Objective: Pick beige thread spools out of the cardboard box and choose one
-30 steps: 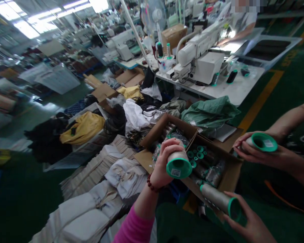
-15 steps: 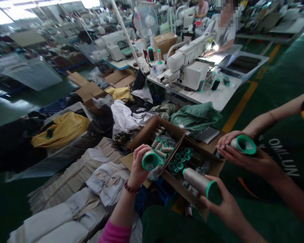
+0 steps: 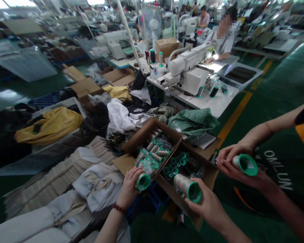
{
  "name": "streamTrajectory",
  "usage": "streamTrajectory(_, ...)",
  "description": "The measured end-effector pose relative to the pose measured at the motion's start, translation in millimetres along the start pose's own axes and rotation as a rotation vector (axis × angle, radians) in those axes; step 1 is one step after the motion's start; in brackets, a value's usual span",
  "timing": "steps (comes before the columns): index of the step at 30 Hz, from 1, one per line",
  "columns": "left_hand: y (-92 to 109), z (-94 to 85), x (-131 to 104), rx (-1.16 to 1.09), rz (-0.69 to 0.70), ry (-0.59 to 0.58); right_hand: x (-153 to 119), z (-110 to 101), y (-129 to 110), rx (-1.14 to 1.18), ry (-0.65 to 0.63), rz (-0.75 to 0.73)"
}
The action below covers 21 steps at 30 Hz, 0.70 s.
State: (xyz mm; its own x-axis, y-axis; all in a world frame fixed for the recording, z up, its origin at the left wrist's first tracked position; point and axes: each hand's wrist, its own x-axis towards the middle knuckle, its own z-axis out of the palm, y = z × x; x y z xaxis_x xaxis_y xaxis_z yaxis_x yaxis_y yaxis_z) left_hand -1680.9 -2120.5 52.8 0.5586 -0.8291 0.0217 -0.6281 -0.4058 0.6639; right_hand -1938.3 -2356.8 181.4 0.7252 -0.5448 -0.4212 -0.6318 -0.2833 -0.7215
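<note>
My left hand [image 3: 130, 189], with a beaded bracelet at the wrist, grips a thread spool [image 3: 144, 182] whose green end faces me. In my right hand [image 3: 209, 206] is a larger grey thread spool [image 3: 183, 184] with a green rim, held at its near end above the right part of an open cardboard box [image 3: 210, 175]. Several green-ended cones [image 3: 178, 162] stand inside there. The left box [image 3: 136, 136] contains plastic-wrapped spools [image 3: 157, 152]. To the right, another person's hands [image 3: 233, 162] hold a grey spool with a green base [image 3: 248, 165].
Stacked fabric bundles [image 3: 86, 185] lie at left, beside a bin with yellow cloth [image 3: 55, 125]. Green cloth [image 3: 194, 121] lies behind the boxes. Beyond is a sewing machine table [image 3: 218, 104], with a person [image 3: 223, 40] seated at it.
My left hand has moved down and left with its spool. The spool in my right hand has tilted so its green end faces me more. The view has shifted slightly.
</note>
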Motion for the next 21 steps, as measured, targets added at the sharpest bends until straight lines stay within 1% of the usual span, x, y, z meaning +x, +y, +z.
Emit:
streamTrajectory(2, -23.5, 7.9, -6.9, -0.018, -0.078, 0.050, -1.6, 17.6, 16.8, -0.056, -0.060, 0.007)
streamTrajectory(4, -51.0, 16.0, -3.2, -0.050, -0.130, 0.094, -6.9, 34.2, 34.0, -0.082, -0.112, 0.021)
streamTrajectory(6, -80.2, 24.3, 12.4, -0.061, -0.158, 0.120, -5.5, 46.7, 47.0, -0.102, -0.130, 0.038)
streamTrajectory(7, -95.0, 28.9, 24.3, -0.064, -0.167, 0.128, 2.5, 50.7, 50.1, -0.121, -0.138, 0.048)
streamTrajectory(8, -109.9, 34.1, 38.4, -0.066, -0.174, 0.135, 17.4, 53.3, 50.1, -0.143, -0.147, 0.052)
streamTrajectory(9, -124.8, 40.3, 54.2, -0.067, -0.179, 0.138, 40.0, 55.0, 46.7, -0.167, -0.143, 0.050)
streamTrajectory(10, -139.7, 47.4, 71.0, -0.066, -0.183, 0.139, 69.7, 56.5, 39.9, -0.201, -0.217, 0.048)
streamTrajectory(12, -168.3, 64.4, 105.3, -0.059, -0.191, 0.135, 143.0, 61.7, 19.1, -0.206, -0.235, -0.012)
streamTrajectory(13, -181.6, 73.9, 121.5, -0.053, -0.191, 0.128, 181.2, 66.5, 7.6, -0.206, -0.268, -0.058)
streamTrajectory(14, -194.1, 83.4, 136.2, -0.048, -0.187, 0.114, 216.7, 73.2, -2.8, -0.224, -0.424, -0.156)
streamTrajectory(15, -205.6, 92.5, 149.1, -0.044, -0.181, 0.097, 247.3, 81.7, -10.9, -0.236, -0.454, -0.264)
streamTrajectory(16, -216.3, 100.7, 159.8, -0.041, -0.175, 0.081, 271.9, 91.4, -16.1, -0.228, -0.456, -0.316)
streamTrajectory(17, -226.1, 107.7, 167.9, -0.039, -0.174, 0.069, 290.3, 101.9, -18.1, -0.218, -0.483, -0.341)
streamTrajectory(18, -235.0, 113.2, 173.3, -0.038, -0.180, 0.066, 303.1, 112.4, -17.3, -0.211, -0.489, -0.349)
streamTrajectory(20, -250.2, 119.6, 175.6, -0.039, -0.209, 0.079, 316.3, 131.0, -10.0, -0.210, -0.522, -0.335)
streamTrajectory(21, -255.9, 120.8, 172.4, -0.044, -0.224, 0.084, 319.5, 138.2, -5.2, -0.215, -0.536, -0.333)
